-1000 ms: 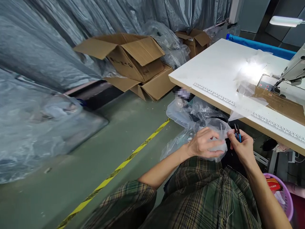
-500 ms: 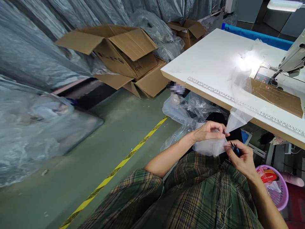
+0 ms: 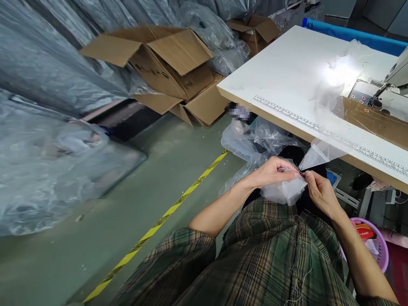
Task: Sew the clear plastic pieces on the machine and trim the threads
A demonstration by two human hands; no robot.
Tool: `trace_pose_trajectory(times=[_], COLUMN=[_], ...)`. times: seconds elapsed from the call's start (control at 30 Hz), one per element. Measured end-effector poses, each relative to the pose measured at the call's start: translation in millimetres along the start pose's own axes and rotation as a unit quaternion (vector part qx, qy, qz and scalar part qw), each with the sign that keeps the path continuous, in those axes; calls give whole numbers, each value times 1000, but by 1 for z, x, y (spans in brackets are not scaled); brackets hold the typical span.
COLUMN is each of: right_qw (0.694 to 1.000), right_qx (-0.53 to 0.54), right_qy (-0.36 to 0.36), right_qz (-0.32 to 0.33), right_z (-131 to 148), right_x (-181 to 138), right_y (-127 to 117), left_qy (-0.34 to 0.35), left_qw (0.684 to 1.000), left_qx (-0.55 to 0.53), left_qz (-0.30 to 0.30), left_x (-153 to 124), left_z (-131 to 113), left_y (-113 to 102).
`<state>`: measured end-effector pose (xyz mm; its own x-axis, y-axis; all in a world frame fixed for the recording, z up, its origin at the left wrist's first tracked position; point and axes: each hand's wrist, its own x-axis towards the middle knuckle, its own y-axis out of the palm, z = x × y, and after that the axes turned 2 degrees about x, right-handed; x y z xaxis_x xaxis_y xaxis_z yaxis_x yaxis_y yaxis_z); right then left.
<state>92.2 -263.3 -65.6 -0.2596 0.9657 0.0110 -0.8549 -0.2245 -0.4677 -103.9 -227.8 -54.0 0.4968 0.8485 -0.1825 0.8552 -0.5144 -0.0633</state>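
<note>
White sheer fabric (image 3: 284, 191) hangs gathered over my lap, pinched in the fingers of my left hand (image 3: 274, 171). Another sheer piece (image 3: 318, 154) runs from my fingertips up over the table edge. My right hand (image 3: 319, 190) is closed around small dark thread snips (image 3: 302, 174); mostly hidden by the fingers, their tips meet the fabric right beside my left fingertips. Both hands are close together, just below the front edge of the white sewing table (image 3: 277, 78).
A sewing machine (image 3: 387, 85) stands on the table at right, with brown board (image 3: 376, 121) by its needle. A pink basket (image 3: 384, 255) sits low at right. Open cardboard boxes (image 3: 178, 76), plastic-covered goods (image 3: 57, 170) and yellow floor tape (image 3: 165, 219) lie to the left.
My right hand has moved up and left, bringing the snips to the fabric at my left fingertips. The left hand has shifted slightly. The view has tilted a little.
</note>
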Motion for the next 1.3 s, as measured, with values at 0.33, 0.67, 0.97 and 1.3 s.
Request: trace_pose_trajectory(times=[0.33,0.67,0.97,1.3], right_qw=[999,992,968,937], right_qx=[-3,96,187,274], right_qy=[20,58,70,112], right_qz=[-32,-65,-155,-186], right_z=[-4,-1,16,8], right_x=[-5,-5,-17,-21], right_y=[7,4,12,14], left_qy=[3,44,184,116], left_qw=[1000,996,953,978], left_qx=[11,68,187,57], left_qz=[-15,-28,-155,-167], left_x=[2,-6,-29,-37], left_z=[-1,-9,-16,0], left_y=[1,7,29,41])
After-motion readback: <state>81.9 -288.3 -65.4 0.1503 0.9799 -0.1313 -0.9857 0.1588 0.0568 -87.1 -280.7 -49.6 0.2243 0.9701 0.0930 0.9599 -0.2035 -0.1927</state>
